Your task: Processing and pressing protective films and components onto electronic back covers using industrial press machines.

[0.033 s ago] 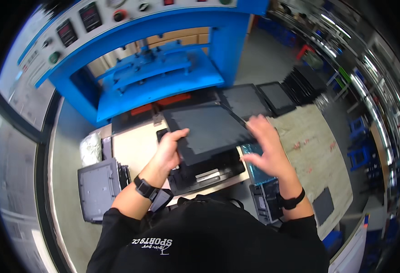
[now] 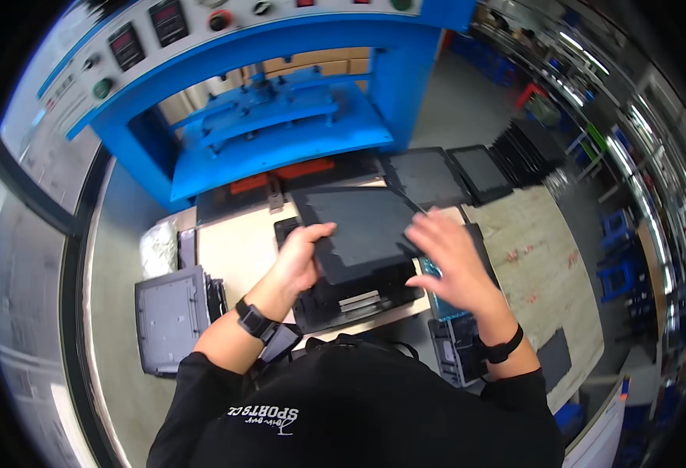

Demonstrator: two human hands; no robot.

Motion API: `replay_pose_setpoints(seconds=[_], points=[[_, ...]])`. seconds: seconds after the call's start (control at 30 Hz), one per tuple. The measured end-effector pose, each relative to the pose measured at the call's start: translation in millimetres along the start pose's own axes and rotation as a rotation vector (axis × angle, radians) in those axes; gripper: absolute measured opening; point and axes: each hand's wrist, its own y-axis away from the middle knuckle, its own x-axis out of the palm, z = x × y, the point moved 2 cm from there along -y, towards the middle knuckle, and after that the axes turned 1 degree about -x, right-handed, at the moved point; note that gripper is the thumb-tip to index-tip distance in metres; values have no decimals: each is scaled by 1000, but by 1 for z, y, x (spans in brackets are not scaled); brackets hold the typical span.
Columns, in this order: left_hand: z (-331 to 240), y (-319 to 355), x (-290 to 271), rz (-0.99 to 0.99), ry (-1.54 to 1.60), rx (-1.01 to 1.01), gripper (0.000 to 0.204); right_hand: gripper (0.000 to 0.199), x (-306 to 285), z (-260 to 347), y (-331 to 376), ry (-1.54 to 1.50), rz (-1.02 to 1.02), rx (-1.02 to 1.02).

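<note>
A flat dark grey rectangular panel [image 2: 370,230] with a black border is tilted above the worktable. My left hand [image 2: 301,256] is closed on its left edge, with the thumb lying on top. At the panel's right edge is my right hand [image 2: 451,261], open with its fingers spread and somewhat blurred. Whether its fingertips touch the panel I cannot tell. Below the panel, partly hidden by it, lies a black moulded case part [image 2: 356,310] with a pale metallic strip near its front edge.
Behind the table stands a blue press [image 2: 280,129] with a control panel. Grey panels [image 2: 173,321] are stacked at the left beside a clear plastic bag [image 2: 159,248]. More dark panels [image 2: 429,175] lie at the back right. A black box-like part [image 2: 456,351] sits at the lower right.
My right hand has moved left, closer to the panel's right edge. My left hand keeps its hold, and the whole view has shifted slightly.
</note>
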Motion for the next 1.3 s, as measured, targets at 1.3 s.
replay_pose_setpoints(seconds=[1.3], points=[[-229, -179, -252, -542, -2032, 932, 27, 30, -30, -67, 89, -213, -703, 902]])
